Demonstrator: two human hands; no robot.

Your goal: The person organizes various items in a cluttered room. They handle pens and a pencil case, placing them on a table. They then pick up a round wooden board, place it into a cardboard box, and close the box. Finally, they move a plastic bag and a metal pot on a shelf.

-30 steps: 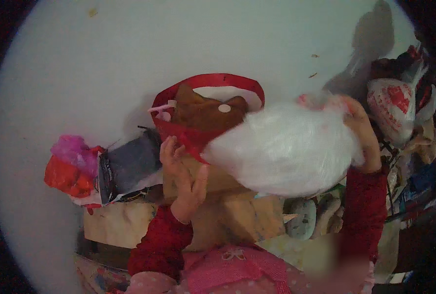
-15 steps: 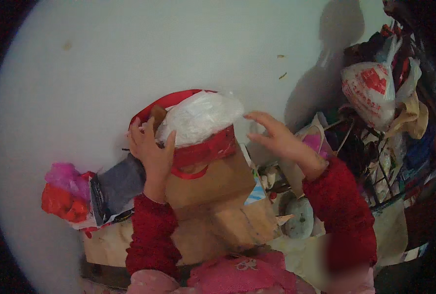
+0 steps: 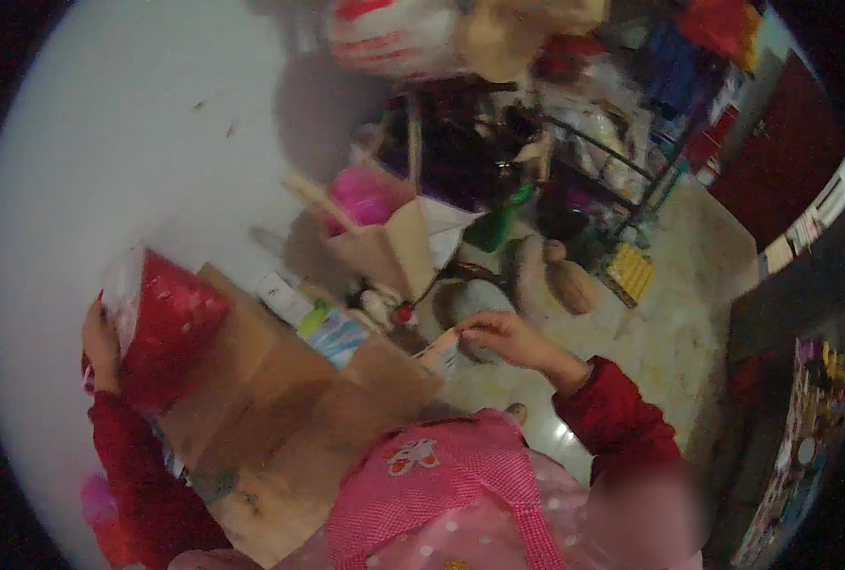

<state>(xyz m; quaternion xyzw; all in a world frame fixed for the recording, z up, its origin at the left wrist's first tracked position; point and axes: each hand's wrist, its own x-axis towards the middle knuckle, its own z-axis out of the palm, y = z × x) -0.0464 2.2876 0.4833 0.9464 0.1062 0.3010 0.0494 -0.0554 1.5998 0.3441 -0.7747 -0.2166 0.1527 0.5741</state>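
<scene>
The left hand point(image 3: 104, 347) rests against the outer left side of a red bag point(image 3: 180, 309), its fingers curved at the rim; whether that grip presses on the bag, I cannot tell. The bag sits at the left end of a brown cardboard box point(image 3: 270, 389), beside the wall point(image 3: 109, 171). The right hand point(image 3: 508, 340) reaches past the box's other end, its grip pressed together, pinching the tip of a pale flap point(image 3: 438, 354). Beyond the box stands a tan paper bag point(image 3: 384, 247) with a bright pink thing point(image 3: 360, 195) inside.
</scene>
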